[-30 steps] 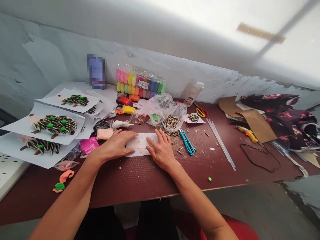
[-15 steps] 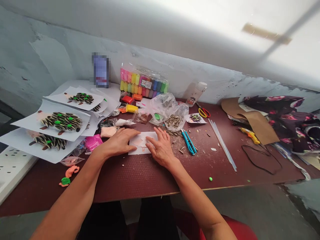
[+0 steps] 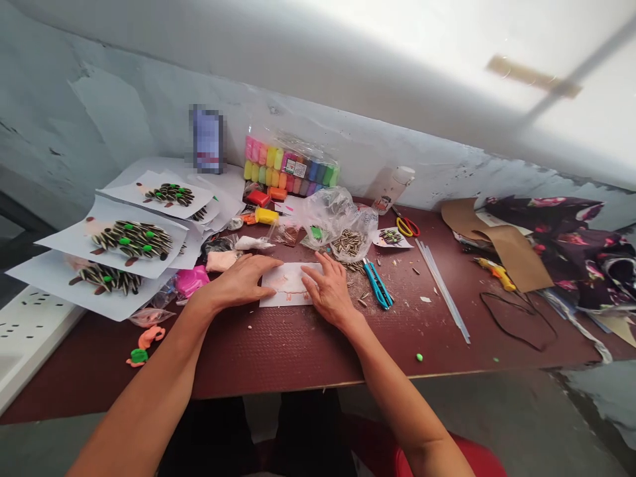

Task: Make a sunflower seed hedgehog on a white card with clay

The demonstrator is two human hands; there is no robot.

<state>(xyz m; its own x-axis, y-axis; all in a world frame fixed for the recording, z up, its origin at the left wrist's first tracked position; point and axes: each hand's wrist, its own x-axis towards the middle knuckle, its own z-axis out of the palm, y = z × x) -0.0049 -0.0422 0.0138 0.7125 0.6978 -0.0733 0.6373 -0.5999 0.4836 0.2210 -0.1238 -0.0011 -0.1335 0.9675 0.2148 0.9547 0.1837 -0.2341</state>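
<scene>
A small white card (image 3: pixel 291 285) with an orange line drawing, two pairs of short legs showing, lies flat on the dark red table. My left hand (image 3: pixel 243 281) rests at its left edge, thumb and fingers apart. Over the card's right end lies my right hand (image 3: pixel 328 288), fingers spread and covering part of the drawing. Just beyond are sunflower seeds (image 3: pixel 348 244) in a clear plastic bag, with more spilled beside it. A teal utility knife (image 3: pixel 378 285) lies right of my right hand.
Paper sheets with seed hedgehogs (image 3: pixel 132 240) are stacked at left. Behind stand a pack of coloured clay (image 3: pixel 293 165) and a white bottle (image 3: pixel 395 189). Scissors (image 3: pixel 407 226), glue sticks (image 3: pixel 444 291) and a yellow glue gun (image 3: pixel 499 273) lie to the right. Pink clay (image 3: pixel 193 283) is near my left forearm.
My right hand has shifted slightly right along the card, uncovering more of the drawing, including the second pair of legs. My left hand stays at the left edge. The view has shifted slightly.
</scene>
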